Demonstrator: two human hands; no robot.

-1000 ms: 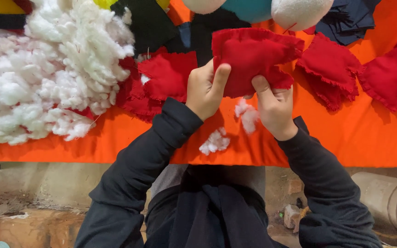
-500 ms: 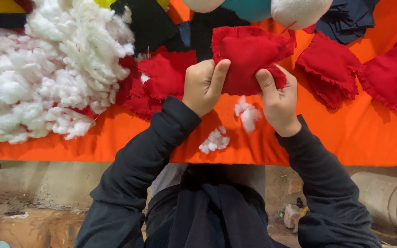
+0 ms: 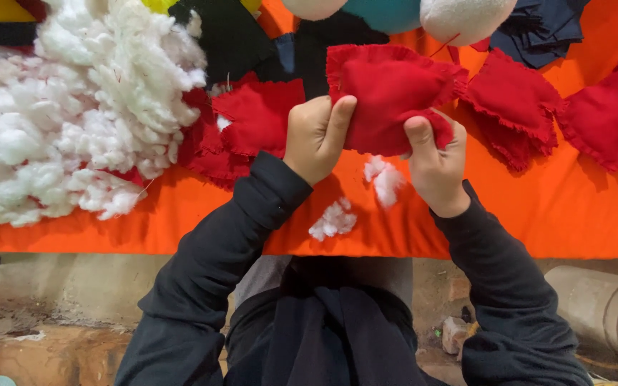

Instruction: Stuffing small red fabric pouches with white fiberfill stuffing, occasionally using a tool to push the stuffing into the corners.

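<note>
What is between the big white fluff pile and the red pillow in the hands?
In the head view, flat red fabric pieces lie between the white stuffing pile and the held red pouch.

White stuffing pile [image 3: 73,121] cut off left, round balls [image 3: 466,18] cropped at top

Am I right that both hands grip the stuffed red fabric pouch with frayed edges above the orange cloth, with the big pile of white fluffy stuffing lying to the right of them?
Not quite. In the head view, the left hand and right hand do grip the stuffed red fabric pouch above the orange cloth, but the big pile of white fluffy stuffing lies to their left, not their right.
</note>
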